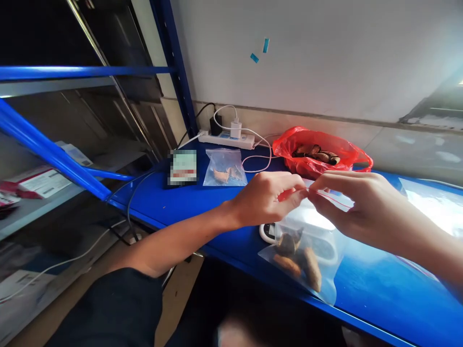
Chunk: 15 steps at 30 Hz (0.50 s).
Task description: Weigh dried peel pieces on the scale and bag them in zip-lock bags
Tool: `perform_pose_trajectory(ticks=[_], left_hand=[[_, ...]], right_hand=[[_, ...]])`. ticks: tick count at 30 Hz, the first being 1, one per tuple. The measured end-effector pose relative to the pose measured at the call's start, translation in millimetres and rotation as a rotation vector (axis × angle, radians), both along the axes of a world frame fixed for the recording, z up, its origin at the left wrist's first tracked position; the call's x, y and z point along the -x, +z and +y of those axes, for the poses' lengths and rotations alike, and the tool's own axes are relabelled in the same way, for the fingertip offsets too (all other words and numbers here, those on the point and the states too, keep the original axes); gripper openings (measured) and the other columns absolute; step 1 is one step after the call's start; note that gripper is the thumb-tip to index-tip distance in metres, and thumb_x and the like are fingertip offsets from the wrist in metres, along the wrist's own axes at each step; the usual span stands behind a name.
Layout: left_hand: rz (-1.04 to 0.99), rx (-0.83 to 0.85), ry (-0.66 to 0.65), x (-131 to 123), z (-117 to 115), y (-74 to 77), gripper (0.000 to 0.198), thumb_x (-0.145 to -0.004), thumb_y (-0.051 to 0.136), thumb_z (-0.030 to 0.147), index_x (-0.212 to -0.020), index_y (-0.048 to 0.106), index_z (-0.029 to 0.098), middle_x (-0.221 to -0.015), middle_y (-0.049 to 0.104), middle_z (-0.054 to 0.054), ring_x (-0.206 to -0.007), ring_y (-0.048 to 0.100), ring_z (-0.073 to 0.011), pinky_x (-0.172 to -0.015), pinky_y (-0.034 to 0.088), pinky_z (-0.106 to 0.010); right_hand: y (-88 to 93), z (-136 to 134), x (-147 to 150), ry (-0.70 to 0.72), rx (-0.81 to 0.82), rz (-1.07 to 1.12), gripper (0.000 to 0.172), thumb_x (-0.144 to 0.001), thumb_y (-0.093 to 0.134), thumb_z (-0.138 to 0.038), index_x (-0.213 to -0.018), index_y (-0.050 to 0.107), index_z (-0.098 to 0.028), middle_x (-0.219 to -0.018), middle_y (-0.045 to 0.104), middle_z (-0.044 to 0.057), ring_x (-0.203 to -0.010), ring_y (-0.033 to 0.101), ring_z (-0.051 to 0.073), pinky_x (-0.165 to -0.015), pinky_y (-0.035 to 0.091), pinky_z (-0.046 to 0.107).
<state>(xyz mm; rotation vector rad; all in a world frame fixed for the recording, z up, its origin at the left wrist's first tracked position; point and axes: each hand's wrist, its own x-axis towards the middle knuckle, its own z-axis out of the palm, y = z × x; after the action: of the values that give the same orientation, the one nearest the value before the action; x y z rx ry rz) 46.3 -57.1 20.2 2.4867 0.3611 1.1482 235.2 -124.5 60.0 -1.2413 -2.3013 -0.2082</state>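
My left hand (269,198) and my right hand (352,202) meet above the blue table (188,202), each pinching the top edge of a clear zip bag (307,255) with a red seal line. The bag hangs down from my fingers and holds several brown dried pieces at its bottom. Under the bag a small white scale (267,233) shows partly. Both hands are closed on the bag's rim.
A red plastic bag (320,154) with brown pieces lies behind my hands. A second small zip bag (224,167) with pieces, a dark device (183,167), and a white power strip (227,139) with chargers sit near the wall. Blue shelving (50,149) stands at left.
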Motion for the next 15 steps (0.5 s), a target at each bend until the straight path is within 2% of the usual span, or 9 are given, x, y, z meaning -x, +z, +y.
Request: perform_pose_trajectory(ticks=[6,10,15], left_hand=[[-0.061,-0.017,-0.058,2.4,-0.2,4.3,0.016,-0.095,0.052,0.020,-0.088,0.065,0.013,-0.077,0.067,-0.003,-0.070,0.060,-0.0114,-0.065,0.047,-0.024],[-0.127,-0.034,-0.079,2.6,-1.4,7.1,0.016,-0.094,0.054,0.017,-0.082,0.064,0.014,-0.073,0.065,-0.001,-0.067,0.058,-0.0098,-0.064,0.047,-0.023],[-0.223,0.059,-0.084,3.1,-7.5,14.0,0.018,-0.090,0.055,0.017,-0.073,0.061,0.017,-0.069,0.064,0.001,-0.063,0.057,-0.0093,-0.062,0.048,-0.024]], right_hand=[[2.6,-2.2,15.8,-0.039,-0.122,0.063,0.009,-0.081,0.054,-0.021,-0.077,0.063,-0.021,-0.063,0.064,-0.004,-0.038,0.029,0.007,-0.044,0.035,0.022],[6.4,-3.4,18.5,-0.051,-0.163,0.058,0.010,-0.080,0.055,-0.021,-0.071,0.058,-0.023,-0.061,0.063,-0.004,-0.041,0.033,0.008,-0.046,0.037,0.023],[12.0,-11.7,13.8,-0.055,-0.145,0.057,0.008,-0.081,0.052,-0.023,-0.074,0.057,-0.026,-0.055,0.055,-0.008,-0.034,0.033,0.006,-0.043,0.035,0.023]])
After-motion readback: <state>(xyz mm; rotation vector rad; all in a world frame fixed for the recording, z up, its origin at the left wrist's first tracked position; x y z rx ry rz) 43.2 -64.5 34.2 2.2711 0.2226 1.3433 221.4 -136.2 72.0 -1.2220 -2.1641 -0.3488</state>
